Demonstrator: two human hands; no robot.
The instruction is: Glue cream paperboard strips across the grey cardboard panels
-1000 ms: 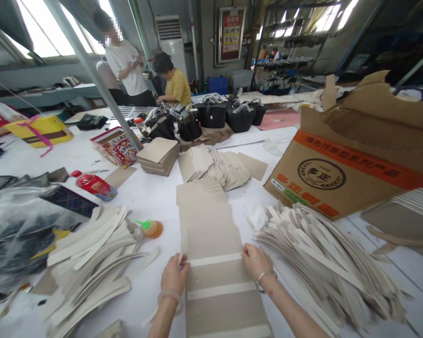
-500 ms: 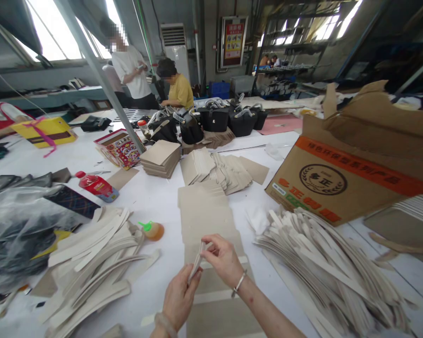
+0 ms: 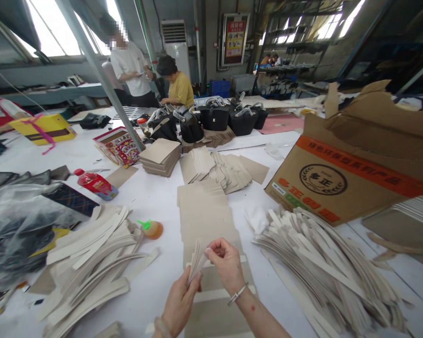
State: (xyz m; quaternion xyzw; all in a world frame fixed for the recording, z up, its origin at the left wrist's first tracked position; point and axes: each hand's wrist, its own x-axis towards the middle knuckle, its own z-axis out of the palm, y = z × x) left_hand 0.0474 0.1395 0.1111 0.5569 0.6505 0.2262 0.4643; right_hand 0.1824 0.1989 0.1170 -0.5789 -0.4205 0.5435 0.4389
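A thin bundle of small grey-beige cardboard strips is gripped between the thumb and fingers of my left hand, its upper ends fanned apart. My right hand pinches the near strip by its top end, drawing it away from the others. Both hands are above a long row of overlapping cardboard panels laid down the middle of the white table. Pale bands cross the nearer panels. A small bottle with a green cap and amber liquid lies left of the row.
Piles of long curved strips lie at left and right. Beyond the row are stacked cardboard pieces and black handbags. A large carton stands right; a red bottle lies left. Co-workers are across the table.
The strips in my left hand have fanned apart at the top. My right hand has shifted slightly right and down, pulling one strip's end away from the bundle.
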